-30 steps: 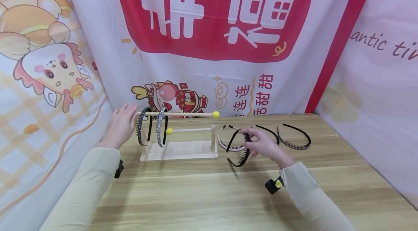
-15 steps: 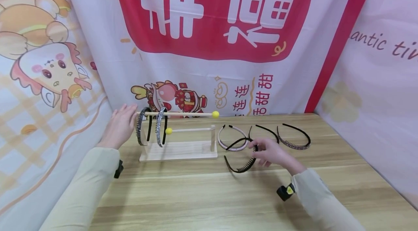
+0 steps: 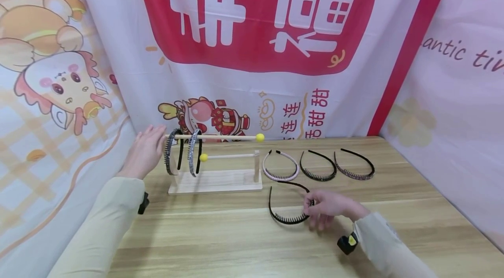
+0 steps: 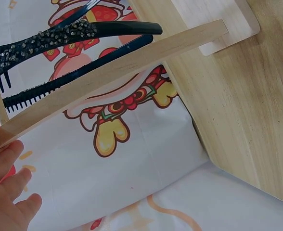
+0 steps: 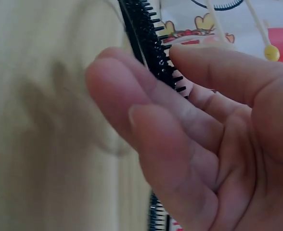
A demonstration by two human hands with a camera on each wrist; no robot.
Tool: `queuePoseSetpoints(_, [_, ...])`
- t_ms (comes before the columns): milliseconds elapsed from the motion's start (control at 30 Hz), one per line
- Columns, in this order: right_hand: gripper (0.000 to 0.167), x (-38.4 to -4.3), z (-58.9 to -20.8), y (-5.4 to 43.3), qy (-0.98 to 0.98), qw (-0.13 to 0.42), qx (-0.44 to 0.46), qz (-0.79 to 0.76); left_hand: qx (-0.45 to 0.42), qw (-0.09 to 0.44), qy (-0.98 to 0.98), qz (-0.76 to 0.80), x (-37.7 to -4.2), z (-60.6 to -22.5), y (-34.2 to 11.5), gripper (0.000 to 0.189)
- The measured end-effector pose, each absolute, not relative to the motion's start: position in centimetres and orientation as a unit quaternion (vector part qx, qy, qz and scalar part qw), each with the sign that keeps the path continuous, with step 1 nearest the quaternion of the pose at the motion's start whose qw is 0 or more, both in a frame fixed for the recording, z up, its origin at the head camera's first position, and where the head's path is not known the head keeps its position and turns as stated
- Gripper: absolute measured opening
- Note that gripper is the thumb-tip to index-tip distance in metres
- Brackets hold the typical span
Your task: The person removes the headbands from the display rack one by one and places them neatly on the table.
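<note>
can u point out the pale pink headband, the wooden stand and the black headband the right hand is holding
Pale pink headband [image 3: 281, 178]: head view, middle of its curve
Wooden stand [image 3: 220, 181]: head view, bare base board
Black headband [image 5: 152, 45]: right wrist view, toothed band above the fingers

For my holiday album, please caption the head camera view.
Right fingers hold a black headband; three more lie on the table, two hang on a wooden stand.

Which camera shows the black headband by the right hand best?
The head view, because you can see nearly the whole loop of the black headband; the right hand hides just a bit. The right wrist view shows its toothed part up close, partly covered. The left wrist view doesn't show that headband.
</note>
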State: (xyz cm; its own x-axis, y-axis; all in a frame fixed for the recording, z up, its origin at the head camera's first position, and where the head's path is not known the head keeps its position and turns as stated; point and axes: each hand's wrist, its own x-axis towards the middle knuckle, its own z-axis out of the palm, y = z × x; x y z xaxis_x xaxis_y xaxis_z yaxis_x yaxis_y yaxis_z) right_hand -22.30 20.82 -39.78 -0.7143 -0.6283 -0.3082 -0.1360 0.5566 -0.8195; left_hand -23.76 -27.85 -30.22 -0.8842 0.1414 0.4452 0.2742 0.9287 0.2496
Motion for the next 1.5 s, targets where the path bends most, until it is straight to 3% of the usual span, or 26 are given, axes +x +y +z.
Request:
queuePoseSetpoints(333, [0.015, -21.5, -41.8, 20.2, 0.808, 0.321, -0.194, -0.454, -0.106, 0.21, -0.96, -0.152, -24.0, -30.2, -28.0, 0.044])
queuePoseSetpoints(1100, [0.013, -21.5, -41.9, 19.9, 0.818, 0.328, -0.187, -0.434, -0.105, 0.204, -0.961, -0.157, -23.8, -30.2, -28.2, 0.044])
queuePoseSetpoints(1500, [0.025, -23.6, -39.2, 18.9, 0.828, 0.26, -0.224, -0.443, -0.1, 0.196, -0.964, -0.151, -23.7, -29.9, -28.1, 0.045])
